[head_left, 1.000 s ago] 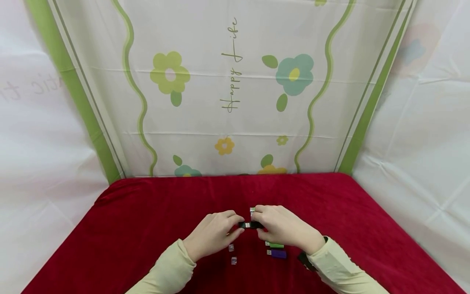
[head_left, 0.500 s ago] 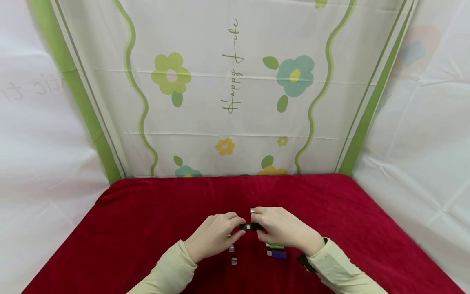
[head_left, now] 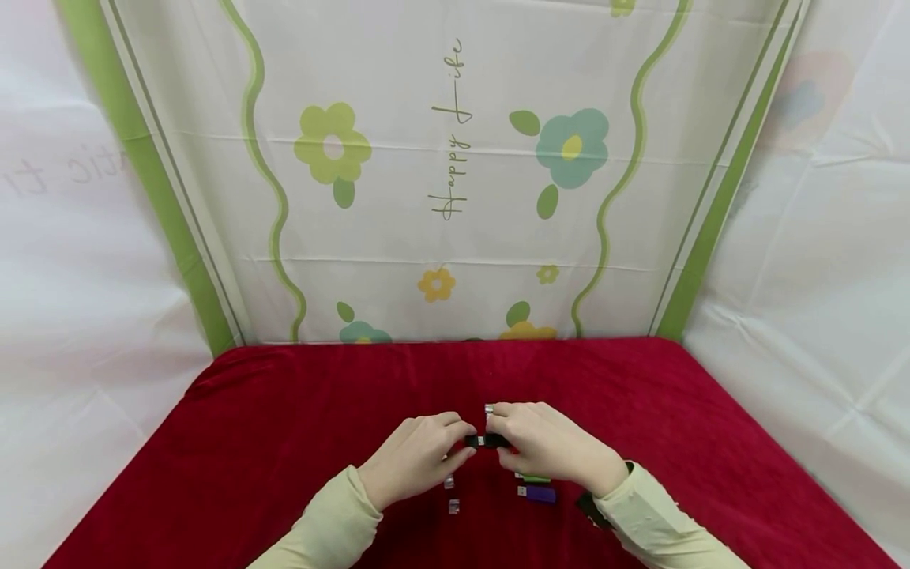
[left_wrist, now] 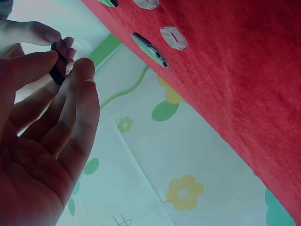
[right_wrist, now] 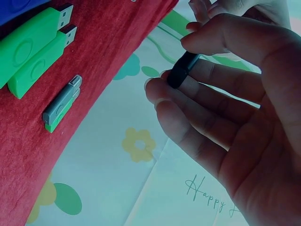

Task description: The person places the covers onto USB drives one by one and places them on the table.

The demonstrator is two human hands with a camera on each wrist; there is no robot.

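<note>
In the head view my left hand (head_left: pixel 419 454) pinches a black cap (head_left: pixel 471 441) between thumb and fingers. Facing it, my right hand (head_left: pixel 550 444) grips the body of a black USB stick (head_left: pixel 495 440). A short bit of the metal plug (head_left: pixel 481 441) shows between the two black parts, which lie in one line. The right wrist view shows the black stick (right_wrist: pixel 181 70) held at the fingertips, its far end hidden by the fingers. From the left wrist, the black piece (left_wrist: pixel 59 63) sits between the fingertips of both hands.
On the red cloth (head_left: pixel 320 403), a purple USB stick (head_left: pixel 539 494) and green USB sticks (right_wrist: pixel 37 63) lie uncapped, metal plugs bare. Clear caps (head_left: pixel 453 506) lie nearer the left hand. Beyond the right hand are grey and green USB sticks (right_wrist: pixel 61 106) with clear caps on. A printed curtain (head_left: pixel 455 237) stands behind.
The cap and stick have come slightly closer together, so less of the metal plug shows. Both hands keep their hold and sit a little lower in view.
</note>
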